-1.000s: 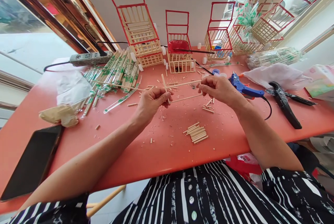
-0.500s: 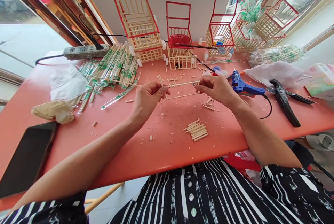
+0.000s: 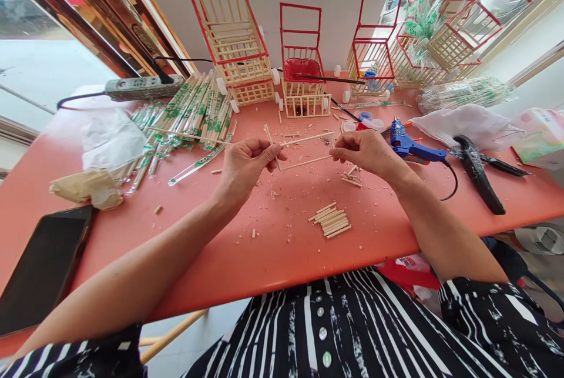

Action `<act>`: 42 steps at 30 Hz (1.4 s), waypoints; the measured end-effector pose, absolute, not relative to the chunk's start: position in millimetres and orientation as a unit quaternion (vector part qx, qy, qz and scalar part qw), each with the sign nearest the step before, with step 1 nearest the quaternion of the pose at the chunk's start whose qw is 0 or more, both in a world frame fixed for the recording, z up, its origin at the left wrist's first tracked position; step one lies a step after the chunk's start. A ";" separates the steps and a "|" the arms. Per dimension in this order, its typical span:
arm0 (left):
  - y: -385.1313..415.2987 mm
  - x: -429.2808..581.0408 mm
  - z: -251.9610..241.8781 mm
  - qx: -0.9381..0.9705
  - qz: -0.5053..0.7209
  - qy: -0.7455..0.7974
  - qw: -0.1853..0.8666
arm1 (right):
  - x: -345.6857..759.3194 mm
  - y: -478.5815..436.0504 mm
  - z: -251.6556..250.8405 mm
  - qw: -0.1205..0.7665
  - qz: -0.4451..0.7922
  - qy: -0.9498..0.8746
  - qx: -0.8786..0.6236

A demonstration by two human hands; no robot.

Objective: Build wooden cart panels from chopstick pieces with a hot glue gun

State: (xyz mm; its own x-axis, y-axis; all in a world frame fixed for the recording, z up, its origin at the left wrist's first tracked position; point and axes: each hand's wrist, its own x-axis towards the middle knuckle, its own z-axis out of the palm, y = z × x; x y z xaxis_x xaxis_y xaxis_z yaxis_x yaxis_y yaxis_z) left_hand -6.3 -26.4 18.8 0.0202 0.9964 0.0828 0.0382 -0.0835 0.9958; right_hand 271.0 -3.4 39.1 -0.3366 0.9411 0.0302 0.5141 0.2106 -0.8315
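Between my hands a small rectangular frame of thin wooden sticks is held up over the table. My left hand pinches its left end, where a short crosspiece sticks up past the long stick. At the other end my right hand grips the short right-hand stick between thumb and fingertips. A neat pile of short cut sticks lies on the table below the frame. Beyond it stands a little stick cart with a red-painted handle and a red tray in it.
On the right lie a blue glue gun and black-handled cutters. Wrapped chopsticks, a power strip and a phone are on the left. Taller stick carts stand at the back. Wood scraps litter the red table.
The frame has tilted slightly, its right end rising a little. My right fingers have shifted along its short end stick. Both hands keep their pinch.
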 end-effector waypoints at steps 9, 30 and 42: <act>-24.1 -8.3 16.7 0.522 0.514 0.479 0.483 | 270.9 -5.2 43.4 0.288 0.406 -0.699 -0.513; -18.1 -12.8 10.6 0.463 0.536 0.443 0.550 | 277.9 -3.0 43.5 0.278 0.417 -0.706 -0.501; -19.8 -9.0 12.6 0.478 0.502 0.423 0.583 | 271.9 -2.8 44.9 0.305 0.433 -0.691 -0.492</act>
